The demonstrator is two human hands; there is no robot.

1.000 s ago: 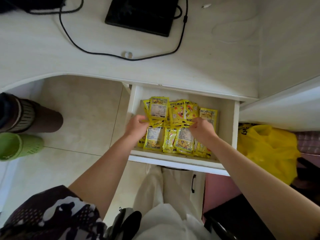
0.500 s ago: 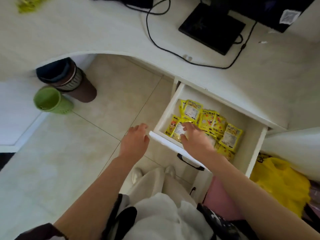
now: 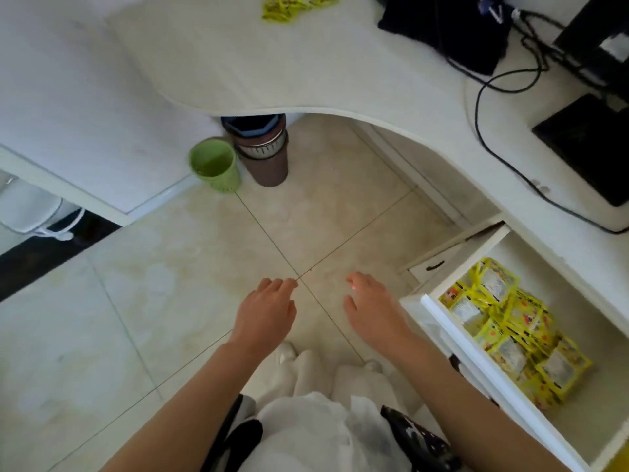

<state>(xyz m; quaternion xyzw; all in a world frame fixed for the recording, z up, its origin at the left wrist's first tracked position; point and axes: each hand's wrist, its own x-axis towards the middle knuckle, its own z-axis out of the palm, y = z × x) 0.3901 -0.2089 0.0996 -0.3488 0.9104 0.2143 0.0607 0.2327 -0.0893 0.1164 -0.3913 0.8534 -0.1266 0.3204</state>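
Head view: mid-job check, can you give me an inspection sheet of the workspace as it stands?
Surface: white desk top, curved front edge.
Job's things: yellow packets heaped in the open drawer; neither hand touches them.
Clutter: small yellow heap at the desk's far edge; dark bundle; black stand.
Hands: left hand and right hand open, holding nothing, over the floor beside the drawer.
Cables: black cable runs across the desk near the stand.
Surroundings: tiled floor; green bin and brown bin under the desk.
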